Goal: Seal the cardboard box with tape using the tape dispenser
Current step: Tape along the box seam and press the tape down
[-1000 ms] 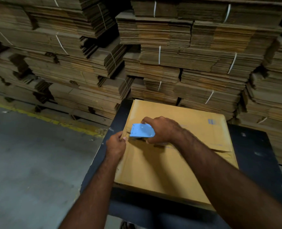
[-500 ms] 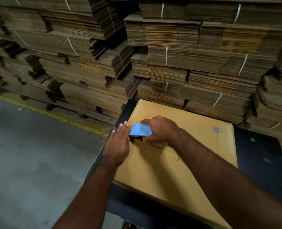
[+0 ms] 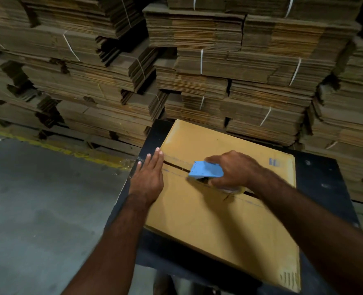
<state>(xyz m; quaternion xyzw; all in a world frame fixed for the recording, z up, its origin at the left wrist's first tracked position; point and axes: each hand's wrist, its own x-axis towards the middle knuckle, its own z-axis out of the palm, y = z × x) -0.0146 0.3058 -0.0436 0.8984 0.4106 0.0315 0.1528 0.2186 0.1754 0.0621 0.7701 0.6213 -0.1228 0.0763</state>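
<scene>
So the box (image 3: 208, 209) sits flat on a black table (image 3: 325, 177). Right hand (image 3: 233, 169) is wrapped around the blue dispenser (image 3: 206, 169) partway along the seam (image 3: 174, 166), left hand (image 3: 147, 177) pressing flat at the box's left edge, fingers straight. Risk I see: drift off the seam and the tape wrinkles or misses a flap.

My right hand (image 3: 232, 169) hid most of the tape dispenser (image 3: 206, 169), its roll a blur beneath. The box's (image 3: 208, 211) blue printed mark (image 3: 274, 162) was too small to read, and the bench's (image 3: 316, 173) near edge ran out of frame.
</scene>
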